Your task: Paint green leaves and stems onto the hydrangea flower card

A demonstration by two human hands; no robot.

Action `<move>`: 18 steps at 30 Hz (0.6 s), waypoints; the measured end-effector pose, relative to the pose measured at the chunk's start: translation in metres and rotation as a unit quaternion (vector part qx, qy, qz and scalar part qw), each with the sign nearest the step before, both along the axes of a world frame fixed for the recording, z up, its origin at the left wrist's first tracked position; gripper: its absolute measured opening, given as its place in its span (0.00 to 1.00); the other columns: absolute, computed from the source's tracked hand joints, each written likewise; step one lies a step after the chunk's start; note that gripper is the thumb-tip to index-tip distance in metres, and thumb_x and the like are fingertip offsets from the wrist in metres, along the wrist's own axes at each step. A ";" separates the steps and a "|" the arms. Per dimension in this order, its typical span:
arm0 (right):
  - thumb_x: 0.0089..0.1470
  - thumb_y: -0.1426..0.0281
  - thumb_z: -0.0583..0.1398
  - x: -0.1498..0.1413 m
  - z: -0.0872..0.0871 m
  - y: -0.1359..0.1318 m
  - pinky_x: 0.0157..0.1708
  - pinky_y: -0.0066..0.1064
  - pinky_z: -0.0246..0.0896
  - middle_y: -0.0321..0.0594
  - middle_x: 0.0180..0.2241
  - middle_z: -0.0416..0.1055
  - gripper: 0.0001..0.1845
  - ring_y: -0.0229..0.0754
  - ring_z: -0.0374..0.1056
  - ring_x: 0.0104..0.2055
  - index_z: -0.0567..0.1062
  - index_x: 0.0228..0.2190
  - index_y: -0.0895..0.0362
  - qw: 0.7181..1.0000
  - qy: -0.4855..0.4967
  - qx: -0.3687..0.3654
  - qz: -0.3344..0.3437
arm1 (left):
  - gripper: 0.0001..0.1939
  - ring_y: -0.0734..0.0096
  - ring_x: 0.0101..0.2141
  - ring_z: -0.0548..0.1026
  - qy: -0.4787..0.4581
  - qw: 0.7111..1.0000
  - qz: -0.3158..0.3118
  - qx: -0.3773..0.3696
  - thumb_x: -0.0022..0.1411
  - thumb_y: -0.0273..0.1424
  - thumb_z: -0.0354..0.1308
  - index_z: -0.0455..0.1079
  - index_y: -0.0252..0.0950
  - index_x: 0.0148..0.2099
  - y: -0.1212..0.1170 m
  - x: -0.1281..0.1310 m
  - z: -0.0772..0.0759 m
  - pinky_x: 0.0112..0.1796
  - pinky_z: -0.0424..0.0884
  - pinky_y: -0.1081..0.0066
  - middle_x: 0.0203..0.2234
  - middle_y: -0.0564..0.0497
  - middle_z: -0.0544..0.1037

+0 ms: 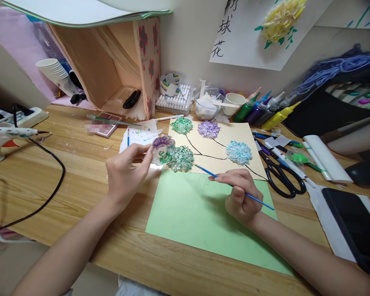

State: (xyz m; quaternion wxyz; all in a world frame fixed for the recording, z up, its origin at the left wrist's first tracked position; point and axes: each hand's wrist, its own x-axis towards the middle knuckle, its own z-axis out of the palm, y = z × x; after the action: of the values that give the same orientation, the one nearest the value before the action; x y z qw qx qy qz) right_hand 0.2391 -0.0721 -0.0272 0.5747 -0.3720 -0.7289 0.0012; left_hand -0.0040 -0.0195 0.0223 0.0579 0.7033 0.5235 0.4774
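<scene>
Two hands [242,195] hold palette [163,150] and brush [205,169], scissors [288,181] near the right

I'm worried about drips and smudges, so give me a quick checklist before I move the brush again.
1. Left hand grips the paint-stained clear dish: ok, pinched at its edge.
2. Right hand holds the blue brush: ok, bristles pointing away from the person.
3. Brush tip off the nearer green flower: cannot tell; it sits right by the edge.
4. Paint on the tip: cannot tell, too small.
5. Dish clear of that flower: not ok, it overlaps the flower's left side in view.
6. Phone away from the brush: ok, far to the right.
</scene>
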 end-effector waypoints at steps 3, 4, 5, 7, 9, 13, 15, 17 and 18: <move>0.63 0.70 0.48 0.007 -0.004 0.003 0.29 0.34 0.62 0.39 0.25 0.74 0.14 0.42 0.66 0.30 0.73 0.37 0.53 1.000 0.006 0.000 -0.010 | 0.04 0.76 0.26 0.77 -0.028 0.999 0.041 0.000 0.55 0.31 0.61 0.74 0.37 0.33 0.008 -0.008 0.001 0.30 0.74 0.77 0.27 0.55 0.80; 0.63 0.70 0.48 0.008 -0.005 0.004 0.29 0.34 0.62 0.39 0.25 0.74 0.14 0.42 0.66 0.30 0.73 0.36 0.53 1.000 -0.002 -0.001 -0.011 | 0.04 0.76 0.26 0.77 -0.037 0.998 0.052 -0.001 0.55 0.31 0.61 0.74 0.37 0.34 0.011 -0.010 0.001 0.31 0.74 0.77 0.27 0.55 0.80; 0.63 0.70 0.48 0.010 -0.006 0.004 0.29 0.34 0.62 0.39 0.25 0.74 0.14 0.42 0.66 0.30 0.73 0.36 0.53 1.000 -0.010 -0.002 -0.010 | 0.05 0.75 0.26 0.77 -0.044 0.997 0.060 -0.002 0.55 0.32 0.61 0.74 0.37 0.34 0.012 -0.012 0.001 0.32 0.74 0.76 0.27 0.54 0.80; 0.63 0.69 0.47 0.011 -0.007 0.005 0.29 0.34 0.63 0.39 0.25 0.74 0.14 0.42 0.66 0.30 0.73 0.36 0.54 1.000 -0.021 -0.002 -0.006 | 0.05 0.75 0.27 0.77 -0.053 0.996 0.071 0.000 0.54 0.32 0.62 0.75 0.37 0.34 0.014 -0.013 0.002 0.33 0.75 0.75 0.27 0.54 0.80; 0.63 0.69 0.47 0.011 -0.007 0.005 0.30 0.34 0.63 0.39 0.26 0.74 0.15 0.42 0.66 0.31 0.72 0.36 0.54 1.000 -0.030 -0.006 0.000 | 0.06 0.75 0.26 0.77 -0.056 0.996 0.073 0.002 0.54 0.32 0.62 0.75 0.36 0.34 0.014 -0.013 0.003 0.32 0.74 0.75 0.27 0.54 0.80; 0.63 0.70 0.47 0.008 -0.005 0.005 0.30 0.34 0.63 0.39 0.26 0.74 0.14 0.41 0.66 0.31 0.72 0.37 0.54 0.999 -0.047 -0.014 0.010 | 0.06 0.75 0.26 0.77 -0.059 0.996 0.065 0.000 0.53 0.31 0.62 0.76 0.33 0.34 0.013 -0.011 0.004 0.31 0.74 0.76 0.27 0.51 0.80; 0.63 0.70 0.48 0.007 -0.004 0.005 0.30 0.34 0.64 0.40 0.26 0.74 0.13 0.41 0.66 0.31 0.72 0.37 0.55 0.998 -0.053 -0.020 0.016 | 0.06 0.75 0.26 0.77 -0.056 0.996 0.067 0.001 0.53 0.31 0.62 0.76 0.32 0.33 0.012 -0.011 0.005 0.32 0.74 0.76 0.27 0.50 0.80; 0.62 0.71 0.48 0.007 -0.003 0.005 0.30 0.33 0.64 0.40 0.26 0.74 0.13 0.41 0.66 0.32 0.72 0.36 0.55 0.998 -0.055 -0.022 0.011 | 0.06 0.75 0.26 0.77 -0.054 0.996 0.070 0.004 0.53 0.31 0.62 0.76 0.33 0.33 0.012 -0.010 0.005 0.31 0.74 0.76 0.26 0.51 0.80; 0.62 0.71 0.48 0.007 -0.003 0.005 0.30 0.33 0.64 0.40 0.26 0.74 0.13 0.41 0.66 0.31 0.72 0.36 0.55 0.998 -0.054 -0.020 0.005 | 0.06 0.75 0.26 0.77 -0.052 0.996 0.070 0.005 0.53 0.31 0.62 0.76 0.33 0.33 0.013 -0.010 0.005 0.31 0.74 0.76 0.26 0.51 0.80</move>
State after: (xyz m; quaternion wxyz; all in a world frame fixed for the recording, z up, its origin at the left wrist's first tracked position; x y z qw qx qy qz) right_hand 0.2463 -0.0666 -0.0302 0.5272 -0.3793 -0.7603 -0.0012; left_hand -0.0142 -0.0070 0.0274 0.0477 0.6392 0.5658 0.5187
